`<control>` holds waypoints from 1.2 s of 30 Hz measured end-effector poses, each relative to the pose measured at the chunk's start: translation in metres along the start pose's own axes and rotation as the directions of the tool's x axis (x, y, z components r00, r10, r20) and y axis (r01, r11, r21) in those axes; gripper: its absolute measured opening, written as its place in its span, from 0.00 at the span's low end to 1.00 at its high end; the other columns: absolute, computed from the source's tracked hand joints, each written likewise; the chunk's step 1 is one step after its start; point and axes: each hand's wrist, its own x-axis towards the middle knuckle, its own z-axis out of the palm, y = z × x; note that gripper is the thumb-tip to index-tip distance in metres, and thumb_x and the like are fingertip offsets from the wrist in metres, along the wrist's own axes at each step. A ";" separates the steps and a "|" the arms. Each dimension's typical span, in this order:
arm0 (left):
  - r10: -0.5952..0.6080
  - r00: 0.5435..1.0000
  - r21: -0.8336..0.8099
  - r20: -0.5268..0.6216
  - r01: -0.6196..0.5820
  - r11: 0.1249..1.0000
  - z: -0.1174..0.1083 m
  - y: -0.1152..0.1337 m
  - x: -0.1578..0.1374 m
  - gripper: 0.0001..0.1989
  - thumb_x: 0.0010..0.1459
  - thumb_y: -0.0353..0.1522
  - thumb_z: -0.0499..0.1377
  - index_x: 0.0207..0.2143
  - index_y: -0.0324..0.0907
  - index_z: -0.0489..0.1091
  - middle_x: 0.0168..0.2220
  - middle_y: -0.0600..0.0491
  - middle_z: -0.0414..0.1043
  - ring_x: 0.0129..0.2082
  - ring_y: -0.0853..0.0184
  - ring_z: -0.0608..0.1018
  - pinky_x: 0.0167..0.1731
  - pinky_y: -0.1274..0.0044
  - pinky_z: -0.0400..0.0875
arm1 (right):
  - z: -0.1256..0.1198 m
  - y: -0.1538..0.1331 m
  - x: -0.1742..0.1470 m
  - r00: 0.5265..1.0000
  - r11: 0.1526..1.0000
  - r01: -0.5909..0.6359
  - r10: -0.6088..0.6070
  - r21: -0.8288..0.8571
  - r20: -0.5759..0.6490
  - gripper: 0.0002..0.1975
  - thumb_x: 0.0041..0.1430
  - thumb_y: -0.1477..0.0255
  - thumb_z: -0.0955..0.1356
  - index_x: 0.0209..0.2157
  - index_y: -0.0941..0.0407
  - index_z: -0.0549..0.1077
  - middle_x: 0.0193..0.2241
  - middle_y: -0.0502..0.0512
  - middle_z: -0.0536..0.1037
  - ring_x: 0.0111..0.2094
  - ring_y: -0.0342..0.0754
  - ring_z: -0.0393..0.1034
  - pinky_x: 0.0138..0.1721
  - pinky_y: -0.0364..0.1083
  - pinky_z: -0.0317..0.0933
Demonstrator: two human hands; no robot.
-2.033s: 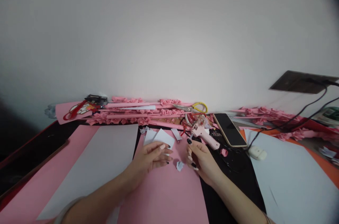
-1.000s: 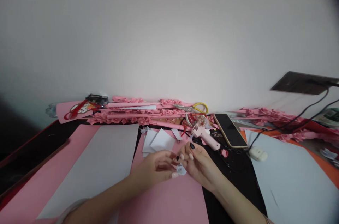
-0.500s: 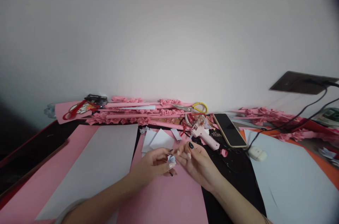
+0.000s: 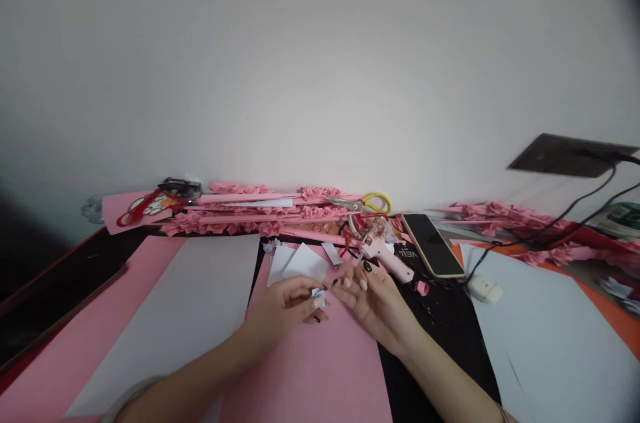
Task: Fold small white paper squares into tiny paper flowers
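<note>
Between the thumb and fingers of my left hand (image 4: 283, 308) sits a small white paper flower (image 4: 318, 296), partly covered by the fingertips. Just right of it is my right hand (image 4: 375, 300), palm turned up, with loosely bent fingers apart and nothing visible in them. A narrow gap separates its fingertips from the flower. Both hands hover over a pink paper sheet (image 4: 310, 370). White paper squares (image 4: 305, 262) lie behind the left hand. Beyond the right hand rests a pink glue gun (image 4: 387, 256).
Pink paper flower stems (image 4: 240, 216) line the wall, with yellow-handled scissors (image 4: 375, 202) on them. A phone (image 4: 434, 246) and a white earbud case (image 4: 485, 289) lie to the right. Large white sheets (image 4: 550, 330) flank the middle. A black cable (image 4: 570, 213) runs from the wall outlet (image 4: 565, 155).
My left hand has shifted slightly left with the paper flower. The fingertips of my right hand have drawn apart from it, and the fingers have spread a little.
</note>
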 end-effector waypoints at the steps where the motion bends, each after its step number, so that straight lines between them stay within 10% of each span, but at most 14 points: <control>1: 0.000 1.000 -0.002 -0.012 0.000 1.000 0.000 0.000 0.000 0.13 0.50 0.36 0.62 0.38 0.39 0.69 0.29 0.53 0.75 0.30 0.66 0.78 0.33 0.75 0.70 | -0.001 -0.001 0.000 1.000 1.000 -0.004 0.004 0.013 -0.004 0.11 0.57 0.67 0.67 0.23 0.57 0.70 0.27 0.51 0.71 0.33 0.45 0.67 0.41 0.47 0.63; 9: 0.019 0.998 0.016 -0.066 -0.018 1.000 0.002 0.003 -0.002 0.13 0.51 0.36 0.61 0.38 0.39 0.69 0.29 0.53 0.74 0.29 0.67 0.78 0.32 0.75 0.71 | -0.004 -0.001 0.000 0.998 0.998 -0.033 0.037 0.061 -0.057 0.10 0.55 0.69 0.69 0.24 0.58 0.69 0.26 0.48 0.68 0.21 0.37 0.58 0.22 0.37 0.58; 19: 0.035 0.998 0.043 -0.047 -0.033 0.999 0.000 0.000 0.000 0.12 0.52 0.34 0.60 0.39 0.40 0.69 0.32 0.51 0.75 0.30 0.67 0.78 0.32 0.76 0.71 | -0.005 -0.005 0.002 0.993 0.995 0.100 -0.101 -0.011 -0.062 0.10 0.56 0.71 0.68 0.22 0.57 0.69 0.27 0.52 0.73 0.34 0.43 0.67 0.42 0.43 0.61; 26: 0.072 0.991 0.053 -0.114 -0.066 0.996 0.002 0.005 -0.002 0.11 0.52 0.35 0.60 0.38 0.41 0.69 0.29 0.54 0.73 0.29 0.67 0.77 0.32 0.76 0.71 | -0.004 -0.003 -0.002 0.995 0.995 -0.096 0.096 0.003 -0.004 0.11 0.58 0.67 0.67 0.24 0.58 0.67 0.16 0.46 0.66 0.14 0.38 0.57 0.19 0.39 0.58; 36: 0.328 0.862 0.372 -0.386 -0.180 0.911 -0.015 0.032 -0.004 0.13 0.56 0.39 0.56 0.43 0.45 0.69 0.38 0.52 0.71 0.37 0.65 0.73 0.34 0.77 0.68 | -0.010 0.004 -0.002 0.998 0.993 -0.057 0.054 -0.107 -0.030 0.20 0.60 0.67 0.63 0.16 0.57 0.60 0.11 0.44 0.57 0.13 0.37 0.45 0.16 0.39 0.44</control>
